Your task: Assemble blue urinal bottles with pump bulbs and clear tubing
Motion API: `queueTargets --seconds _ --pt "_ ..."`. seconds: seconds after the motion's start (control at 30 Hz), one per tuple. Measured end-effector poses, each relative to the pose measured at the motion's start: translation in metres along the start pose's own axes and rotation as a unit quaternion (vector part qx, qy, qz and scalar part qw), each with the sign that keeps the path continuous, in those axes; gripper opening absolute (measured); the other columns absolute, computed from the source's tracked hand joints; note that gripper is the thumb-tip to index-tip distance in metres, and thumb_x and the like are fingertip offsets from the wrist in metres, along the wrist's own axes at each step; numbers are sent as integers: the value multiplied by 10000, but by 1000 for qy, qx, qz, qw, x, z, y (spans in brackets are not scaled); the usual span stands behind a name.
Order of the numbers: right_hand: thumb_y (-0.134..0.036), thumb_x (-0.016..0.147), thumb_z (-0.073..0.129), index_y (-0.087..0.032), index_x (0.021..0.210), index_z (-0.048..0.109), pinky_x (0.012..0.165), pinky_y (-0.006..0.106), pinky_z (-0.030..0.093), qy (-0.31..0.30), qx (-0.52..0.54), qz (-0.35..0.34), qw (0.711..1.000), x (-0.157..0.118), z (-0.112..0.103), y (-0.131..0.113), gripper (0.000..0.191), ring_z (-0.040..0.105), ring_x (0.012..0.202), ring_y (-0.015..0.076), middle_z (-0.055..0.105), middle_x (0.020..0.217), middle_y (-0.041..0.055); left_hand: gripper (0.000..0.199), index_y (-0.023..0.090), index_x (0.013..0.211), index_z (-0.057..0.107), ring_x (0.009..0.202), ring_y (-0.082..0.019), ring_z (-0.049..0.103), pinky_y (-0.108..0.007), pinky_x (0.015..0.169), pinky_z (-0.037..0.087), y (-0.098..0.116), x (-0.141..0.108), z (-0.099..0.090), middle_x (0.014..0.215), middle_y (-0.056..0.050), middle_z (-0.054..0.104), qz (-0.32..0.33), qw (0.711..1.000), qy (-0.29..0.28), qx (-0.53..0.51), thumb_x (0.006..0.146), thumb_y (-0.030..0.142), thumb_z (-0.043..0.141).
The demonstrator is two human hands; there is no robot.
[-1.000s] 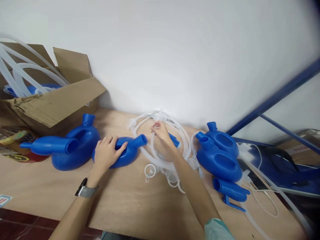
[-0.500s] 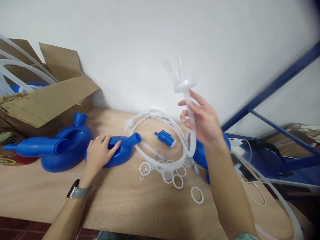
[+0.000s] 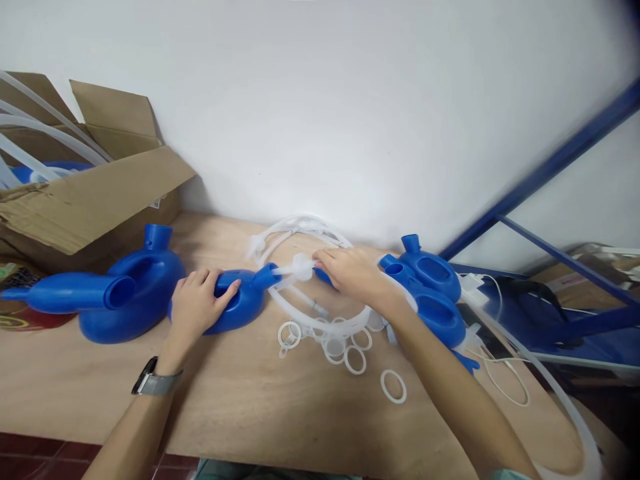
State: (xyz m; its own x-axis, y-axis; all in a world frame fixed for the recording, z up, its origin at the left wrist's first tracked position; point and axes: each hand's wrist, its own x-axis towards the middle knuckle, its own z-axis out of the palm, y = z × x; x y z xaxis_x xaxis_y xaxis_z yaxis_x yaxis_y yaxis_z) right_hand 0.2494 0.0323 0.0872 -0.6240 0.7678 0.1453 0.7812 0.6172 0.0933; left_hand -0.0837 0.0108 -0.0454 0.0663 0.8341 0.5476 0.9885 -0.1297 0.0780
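Note:
A blue plastic bottle point(image 3: 243, 308) lies on the wooden table with its neck tilted up to the right. My left hand point(image 3: 199, 301) is wrapped over its handle. In my right hand point(image 3: 350, 272) is a translucent plastic tube with a round cap point(image 3: 302, 267), pinched just behind the cap. The cap's thin prongs reach the bottle's mouth; how deep they go I cannot tell. Beneath my right hand, a small blue part is mostly hidden. A coil of clear tubing point(image 3: 320, 325) lies around it, beside several white rings point(image 3: 393, 387).
Another blue bottle point(image 3: 133, 293) and a blue spouted piece point(image 3: 67, 292) lie to the left. Behind them stands an open cardboard box point(image 3: 100, 193) with tubes in it. More blue bottles point(image 3: 436, 310) crowd the right side, near white cables point(image 3: 500, 380) and a blue metal frame point(image 3: 550, 170).
My right hand has come down and left with the capped tube, from up in front of the wall to the bottle's mouth. My left hand stays on the bottle.

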Motion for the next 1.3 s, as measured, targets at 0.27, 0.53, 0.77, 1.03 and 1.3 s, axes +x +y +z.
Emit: queueTargets --seconds 0.27,0.53,0.77,1.03,1.3 --pt "-264 1134 419 -159 1229 687 942 395 463 -25 53 -40 997 25 31 -25 303 721 1116 282 786 1211 129 542 186 1057 715 968 -361 656 -437 805 422 2 -1 -1 980 -145 733 -11 1000 -11 -18 1044 635 411" --pt "-415 1136 417 -165 1466 582 927 406 499 -24 71 -30 997 46 51 -30 446 737 1129 313 786 1241 148 589 212 1048 714 881 -334 699 -379 716 434 -14 9 -4 924 -115 737 37 996 -73 -40 969 749 485" --pt "-813 995 366 -125 1360 635 890 413 489 -21 32 -15 999 63 75 -45 824 721 1062 357 786 1150 212 617 253 1018 731 796 -339 747 -336 642 392 -31 25 -8 862 -100 793 57 984 -151 -79 926 818 499" --pt "-733 1058 291 -141 1263 664 828 388 483 -40 49 37 997 73 79 -56 729 746 1015 357 797 1082 201 671 246 1084 755 843 -362 765 -347 653 423 -33 25 -1 914 -119 811 74 984 -147 -75 929 838 480" --pt "-571 1116 284 -126 1188 695 803 390 473 -45 42 70 996 78 75 -67 610 755 939 347 808 1012 193 725 231 1046 764 806 -356 762 -350 645 414 -35 24 1 880 -126 802 82 983 -149 -68 924 872 448"
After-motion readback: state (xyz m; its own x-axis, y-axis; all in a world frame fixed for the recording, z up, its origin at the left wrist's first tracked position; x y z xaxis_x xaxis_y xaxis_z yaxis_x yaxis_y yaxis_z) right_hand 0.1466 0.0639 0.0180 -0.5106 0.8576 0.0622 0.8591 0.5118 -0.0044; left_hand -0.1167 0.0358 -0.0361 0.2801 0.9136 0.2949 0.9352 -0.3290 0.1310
